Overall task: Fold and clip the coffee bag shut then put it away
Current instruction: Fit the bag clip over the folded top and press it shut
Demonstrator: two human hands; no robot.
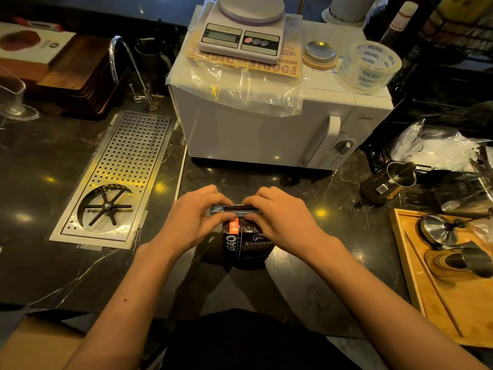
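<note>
The coffee bag (246, 245) stands upright on the dark counter (53, 263) before the microwave (266, 129) — my left hand (196, 217) and right hand (280, 217) each pinch its folded top, one at either end.

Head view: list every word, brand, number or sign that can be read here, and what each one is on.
"GAO": on the dark coffee bag held upright by both hands; its Chinese line and small print below are too blurred.
"Midea": on the white microwave oven.
"TOGETHER", repeated: on the clear tape roll.
"FOODIE", upside down: on the yellow printed sheet under plastic; the rest is hidden.
White kitchen scale: button labels too small, display blank.
</note>
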